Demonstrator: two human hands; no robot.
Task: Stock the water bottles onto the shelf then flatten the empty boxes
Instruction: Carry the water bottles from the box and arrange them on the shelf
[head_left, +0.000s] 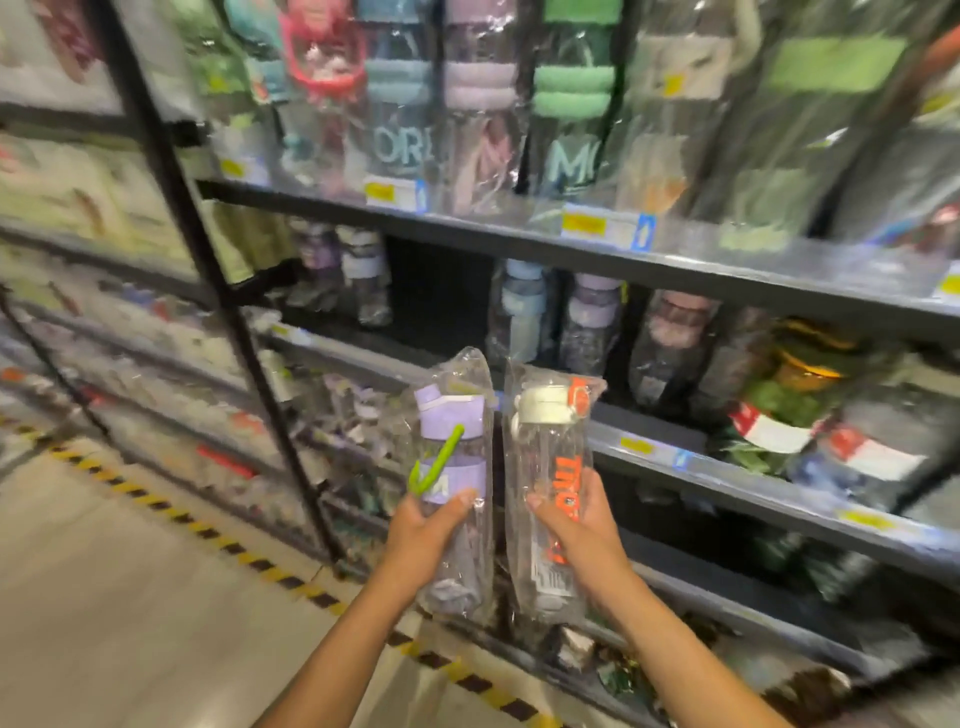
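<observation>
Left hand (421, 535) grips a wrapped purple-lidded bottle (454, 483), right hand (582, 525) grips a wrapped white-lidded bottle (550, 467), both upright before the shelf edge (727, 478).

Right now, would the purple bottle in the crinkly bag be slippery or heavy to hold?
Probably slippery: the purple bottle sits in a loose, glossy wrapper. Likely light, since it looks clear and empty and the left hand holds it alone.

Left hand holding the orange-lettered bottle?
No, the left hand grips the purple-lidded bottle; the right hand holds the orange-lettered bottle.
</observation>
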